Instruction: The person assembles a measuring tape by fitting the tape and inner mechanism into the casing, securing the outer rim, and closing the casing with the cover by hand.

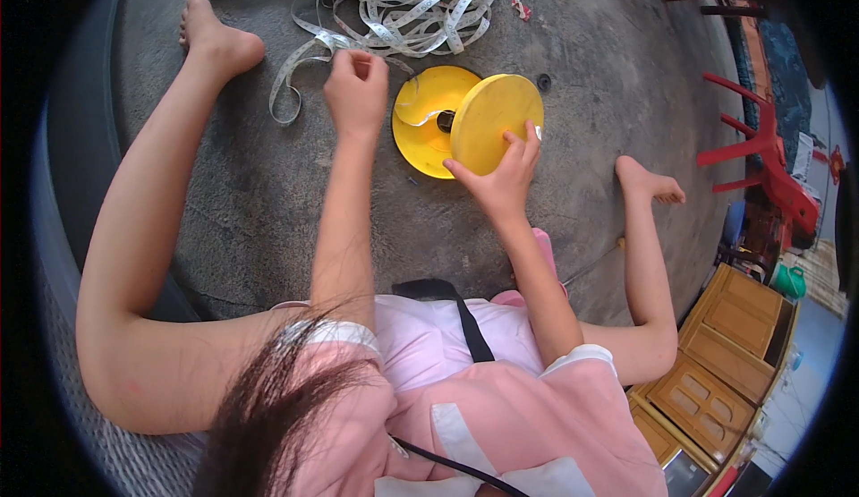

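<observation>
A yellow two-disc reel (497, 135) stands tilted on the floor in front of me, with a dark hub between its discs. My right hand (506, 175) grips the nearer disc, thumb at its rim and fingers on its outer face. A short length of pale tape lies inside the reel. To its left, my left hand (358, 90) is closed in a pinch at a white printed measuring tape (335, 41); the fingertips are partly hidden. Most of that tape lies in a loose, tangled heap beyond my left hand, with one curled loop beside my wrist.
A small black ring (544, 83) and a red-and-white scrap (521, 8) lie on the grey floor (259, 184). Red plastic chairs (765, 148) are at the far right, wooden cabinets (707, 399) at the lower right. My bare legs are spread on both sides.
</observation>
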Demonstrator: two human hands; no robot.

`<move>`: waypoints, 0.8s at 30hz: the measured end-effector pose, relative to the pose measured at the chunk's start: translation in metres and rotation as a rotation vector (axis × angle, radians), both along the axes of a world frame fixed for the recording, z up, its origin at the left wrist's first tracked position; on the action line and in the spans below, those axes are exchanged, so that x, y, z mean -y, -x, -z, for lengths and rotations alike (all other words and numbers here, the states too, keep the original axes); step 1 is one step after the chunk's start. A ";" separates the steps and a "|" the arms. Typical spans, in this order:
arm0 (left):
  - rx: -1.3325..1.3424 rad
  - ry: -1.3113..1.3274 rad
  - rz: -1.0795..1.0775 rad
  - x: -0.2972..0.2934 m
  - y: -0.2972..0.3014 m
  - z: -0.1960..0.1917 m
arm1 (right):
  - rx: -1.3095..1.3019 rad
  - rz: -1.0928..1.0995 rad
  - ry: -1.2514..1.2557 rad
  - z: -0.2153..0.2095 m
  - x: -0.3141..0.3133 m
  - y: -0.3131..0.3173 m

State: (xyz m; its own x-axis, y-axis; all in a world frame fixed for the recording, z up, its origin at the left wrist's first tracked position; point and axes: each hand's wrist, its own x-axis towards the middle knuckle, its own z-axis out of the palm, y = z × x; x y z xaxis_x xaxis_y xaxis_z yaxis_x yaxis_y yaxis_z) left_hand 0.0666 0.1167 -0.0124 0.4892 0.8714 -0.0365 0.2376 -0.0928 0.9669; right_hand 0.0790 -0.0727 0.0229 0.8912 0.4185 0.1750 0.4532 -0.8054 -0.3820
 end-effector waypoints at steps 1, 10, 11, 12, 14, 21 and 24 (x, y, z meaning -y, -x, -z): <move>0.003 -0.018 0.054 0.016 -0.001 0.000 | 0.001 0.005 0.010 0.002 0.004 -0.004; -0.077 -0.365 0.199 0.046 0.025 -0.002 | -0.186 0.299 0.377 -0.001 0.042 -0.029; -0.102 -0.480 0.251 0.046 0.026 -0.006 | -0.197 0.318 0.392 0.000 0.045 -0.029; -0.100 -0.485 0.258 0.047 0.026 -0.010 | -0.199 0.325 0.386 0.000 0.046 -0.029; -0.181 -0.736 0.465 0.053 0.023 -0.015 | -0.277 0.365 0.326 -0.003 0.050 -0.030; -0.241 -0.781 0.505 0.065 0.024 -0.013 | 0.132 -0.229 -0.122 0.000 0.032 -0.035; -0.305 -0.794 0.526 0.069 0.020 -0.012 | -0.032 -0.497 -0.158 -0.001 0.006 -0.043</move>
State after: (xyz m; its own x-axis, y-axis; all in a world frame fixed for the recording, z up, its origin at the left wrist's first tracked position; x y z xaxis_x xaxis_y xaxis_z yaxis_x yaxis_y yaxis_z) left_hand 0.0465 0.0481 -0.0003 0.8865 0.3729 0.2740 0.2085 -0.8504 0.4830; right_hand 0.1221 -0.0784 0.0237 0.5972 0.7634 0.2461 0.7526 -0.4272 -0.5011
